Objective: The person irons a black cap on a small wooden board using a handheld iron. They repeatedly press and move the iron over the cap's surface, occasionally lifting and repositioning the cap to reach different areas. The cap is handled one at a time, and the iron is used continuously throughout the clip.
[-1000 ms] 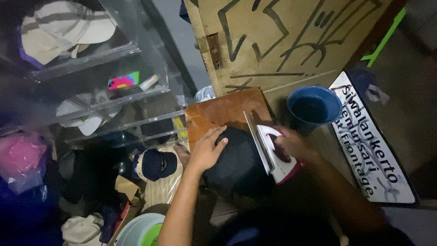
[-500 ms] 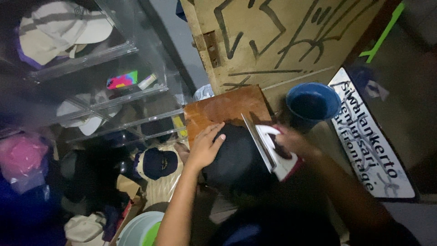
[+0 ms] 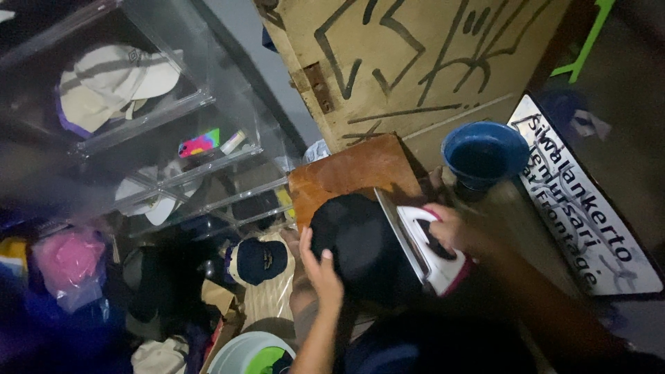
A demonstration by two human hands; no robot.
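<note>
A black cap (image 3: pixel 357 242) lies on a brown wooden board (image 3: pixel 350 170) in the middle of the view. My left hand (image 3: pixel 315 273) presses flat on the cap's near left side, fingers spread. My right hand (image 3: pixel 454 232) grips the handle of a white and red clothes iron (image 3: pixel 422 246). The iron stands tilted, its metal soleplate against the right side of the cap.
A blue bowl (image 3: pixel 485 152) sits right of the board. A white sign board (image 3: pixel 589 208) lies at the far right. Clear plastic shelves (image 3: pixel 138 125) with light caps stand at the left. A navy cap (image 3: pixel 256 260), bags and a white tub (image 3: pixel 246 353) lie below.
My left hand has slid from the top of the cap toward its near left edge. The iron stays against the cap's right side.
</note>
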